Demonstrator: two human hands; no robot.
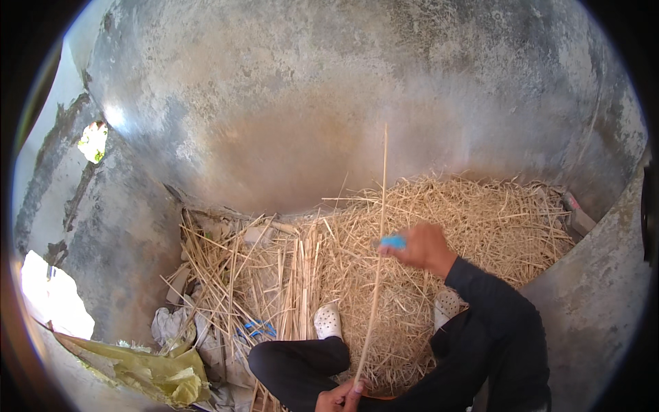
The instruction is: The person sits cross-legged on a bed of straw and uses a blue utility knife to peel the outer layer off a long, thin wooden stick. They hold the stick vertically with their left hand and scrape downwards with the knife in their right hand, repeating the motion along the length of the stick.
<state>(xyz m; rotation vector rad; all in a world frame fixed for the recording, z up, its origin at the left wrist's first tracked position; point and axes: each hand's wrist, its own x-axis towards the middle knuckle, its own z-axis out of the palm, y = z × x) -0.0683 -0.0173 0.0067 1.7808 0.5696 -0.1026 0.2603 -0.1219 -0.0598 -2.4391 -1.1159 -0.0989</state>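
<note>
A long, thin, pale wooden or bamboo strip [381, 206] stands nearly upright in front of me, leaning slightly to the right at its top. My left hand [338, 398] is closed around its lower end, between my legs at the bottom edge. Partway up the strip, my right hand [422, 248] is closed on a small blue-handled tool [393, 242]. The tool meets or nearly meets the strip; its working end is blurred and too small to make out.
Pale shavings [473, 220] are heaped over the floor. Split strips [302, 275] lie left of my white clog [328, 321]. A yellowish sack [158, 374] and a blue scrap [257, 329] lie farther left. A stained concrete wall [329, 103] closes the far side.
</note>
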